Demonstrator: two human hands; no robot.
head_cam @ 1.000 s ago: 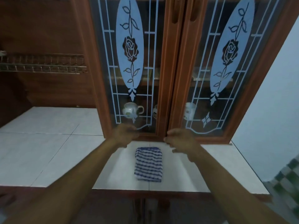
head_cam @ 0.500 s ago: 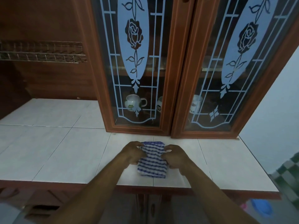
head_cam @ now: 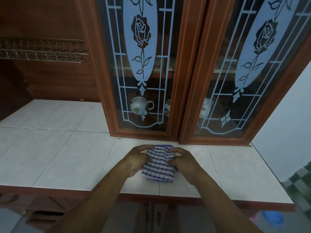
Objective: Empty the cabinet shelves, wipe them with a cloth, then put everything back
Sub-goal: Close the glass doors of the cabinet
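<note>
On the tiled counter before the closed glass-doored cabinet, with mugs on its bottom shelf, the left hand and right hand both grip the bunched blue-striped cloth between them

The cabinet's left door and right door stand closed, glass barring your reach to the mugs behind. The tiled tabletop lies open to your left. A wall hems the right; a wire rack juts out upper left, well above the tabletop.
</note>
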